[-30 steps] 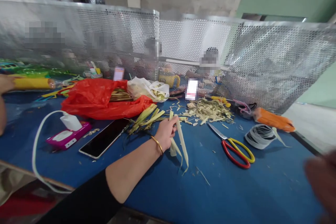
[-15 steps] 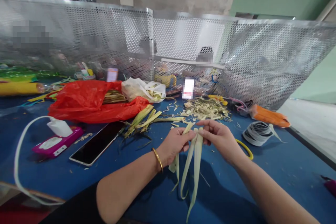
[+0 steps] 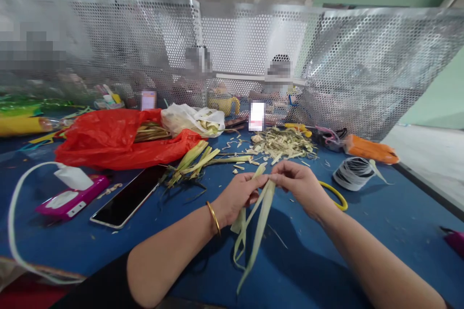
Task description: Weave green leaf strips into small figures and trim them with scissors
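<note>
My left hand, with a gold bangle on its wrist, is closed in a pinch on pale green corn husk strips. Fingers and thumb of my right hand pinch the top of the same strips, close against the left fingertips. The long tails hang down over the blue table, curling at their lower ends. A short end of one strip sticks up above the left thumb. The exact grip between the fingertips is partly hidden.
Beyond my hands lie husk scraps and a bundle of husks. A red plastic bag, a phone and a purple power strip are on the left. A wire coil sits right. A perforated metal screen stands behind.
The strips' hanging tails have swung left and now lie closer together. My right fingertips have moved slightly left, against the left ones. The camera view has shifted a little.
</note>
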A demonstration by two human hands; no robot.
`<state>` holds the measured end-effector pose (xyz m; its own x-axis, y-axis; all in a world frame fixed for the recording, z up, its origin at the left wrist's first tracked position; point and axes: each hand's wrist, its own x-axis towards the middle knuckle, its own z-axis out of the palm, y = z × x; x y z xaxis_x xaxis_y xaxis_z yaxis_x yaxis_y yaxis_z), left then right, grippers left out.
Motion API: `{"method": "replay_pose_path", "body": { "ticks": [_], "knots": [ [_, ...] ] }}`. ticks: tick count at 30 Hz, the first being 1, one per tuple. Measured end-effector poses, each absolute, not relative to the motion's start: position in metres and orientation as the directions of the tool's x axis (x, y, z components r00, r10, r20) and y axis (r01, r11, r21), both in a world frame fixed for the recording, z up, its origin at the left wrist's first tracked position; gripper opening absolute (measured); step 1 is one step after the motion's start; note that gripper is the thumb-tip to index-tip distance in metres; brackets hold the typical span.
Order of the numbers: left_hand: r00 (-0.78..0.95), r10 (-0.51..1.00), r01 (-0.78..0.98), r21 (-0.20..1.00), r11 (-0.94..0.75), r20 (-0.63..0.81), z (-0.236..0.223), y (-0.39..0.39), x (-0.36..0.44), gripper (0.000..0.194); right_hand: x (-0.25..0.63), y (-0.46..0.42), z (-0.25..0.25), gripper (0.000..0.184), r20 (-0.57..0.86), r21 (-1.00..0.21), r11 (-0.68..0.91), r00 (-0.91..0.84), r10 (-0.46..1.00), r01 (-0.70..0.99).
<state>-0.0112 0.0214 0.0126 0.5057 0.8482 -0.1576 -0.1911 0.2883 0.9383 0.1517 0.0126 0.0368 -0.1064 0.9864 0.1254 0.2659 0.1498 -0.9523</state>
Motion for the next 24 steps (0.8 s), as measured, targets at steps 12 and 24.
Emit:
{"method": "replay_pose_path", "body": {
  "ticks": [12, 24],
  "knots": [
    [0.59, 0.792, -0.121, 0.954, 0.276, -0.155, 0.0143, 0.0161, -0.0104, 0.043, 0.1451, 0.0057, 0.0358, 0.018, 0.154, -0.976, 0.182, -0.209, 0.966, 0.122],
    [0.735, 0.656, -0.212, 0.86, 0.464, -0.173, 0.0067, 0.0169, -0.012, 0.042, 0.1451, 0.0087, 0.0341, 0.018, 0.226, -0.955, 0.253, -0.17, 0.959, 0.156]
  ]
}}
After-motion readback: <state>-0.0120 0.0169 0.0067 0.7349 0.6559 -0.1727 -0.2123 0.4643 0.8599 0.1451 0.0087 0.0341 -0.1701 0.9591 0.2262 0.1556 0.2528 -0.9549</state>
